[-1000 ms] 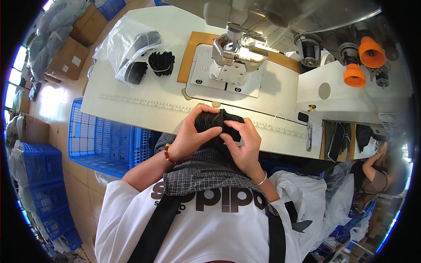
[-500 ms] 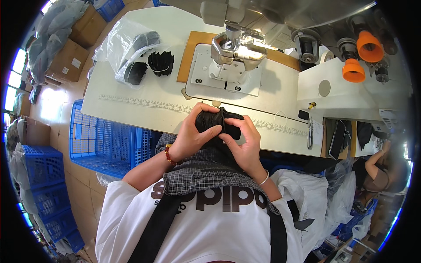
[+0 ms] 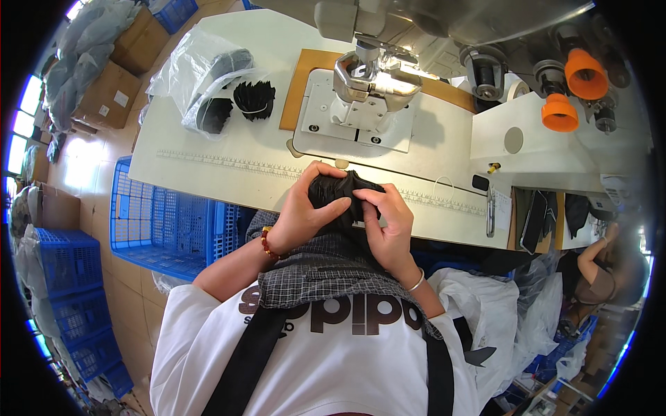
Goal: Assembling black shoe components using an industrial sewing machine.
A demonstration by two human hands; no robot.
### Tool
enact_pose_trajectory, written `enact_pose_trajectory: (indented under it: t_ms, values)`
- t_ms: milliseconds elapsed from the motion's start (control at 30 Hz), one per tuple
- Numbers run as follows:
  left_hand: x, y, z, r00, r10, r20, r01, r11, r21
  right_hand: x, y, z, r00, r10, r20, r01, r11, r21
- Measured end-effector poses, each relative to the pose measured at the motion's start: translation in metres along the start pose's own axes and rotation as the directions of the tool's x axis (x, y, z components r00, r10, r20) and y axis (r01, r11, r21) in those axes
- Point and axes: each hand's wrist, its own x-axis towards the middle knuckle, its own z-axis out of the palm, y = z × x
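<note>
Between my hands, at the front edge of the sewing table [image 3: 208, 173], is a stack of thin black fabric pieces [image 3: 330, 190]. My left hand [image 3: 305, 213] wraps round its left side, the thumb on the near face and the fingers over the far edge. On the right side, my right hand [image 3: 390, 225] pinches the fabric between thumb and fingers near the middle fold. Past my hands stands the metal head of an industrial sewing machine [image 3: 374, 80] over its bed plate [image 3: 326, 130]. The undersides of the fabric are hidden.
A tied bundle of black pieces [image 3: 254, 101] lies beside a clear plastic bag [image 3: 182, 80] holding more. A blue crate [image 3: 159, 239] is below the table's left edge. Orange thread cones [image 3: 559, 112] hang at right. Another person [image 3: 593, 270] is at far right.
My right fingers have drawn inward and bent, closing on the fabric near its middle. The right-hand flap of the stack has shifted inward. My left hand stays almost still.
</note>
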Motion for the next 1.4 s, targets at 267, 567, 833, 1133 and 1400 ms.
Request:
enact_pose_trajectory:
  t_ms: [267,567,833,1133,1400]
  values:
    - [-0.001,0.001,0.001,0.996,0.092,0.007,-0.092,0.989,0.112,0.0,0.001,-0.003,0.995,0.089,0.044,-0.091,0.994,0.057]
    - [-0.001,0.0,0.0,0.998,0.069,0.002,-0.069,0.995,0.071,-0.003,0.005,-0.004,0.995,0.096,0.029,-0.098,0.991,0.092]
    - [-0.002,-0.001,0.002,1.0,-0.008,0.009,0.008,1.0,-0.01,-0.002,0.003,0.004,0.995,0.085,-0.043,-0.081,0.994,0.077]
    - [-0.003,0.0,0.002,0.999,0.04,0.008,-0.041,0.998,0.046,-0.001,0.003,-0.002,0.999,0.036,0.014,-0.036,0.999,0.04]
    - [-0.004,0.001,0.002,0.998,0.059,0.004,-0.059,0.996,0.073,-0.002,0.003,-0.004,0.992,0.113,0.058,-0.116,0.992,0.046]
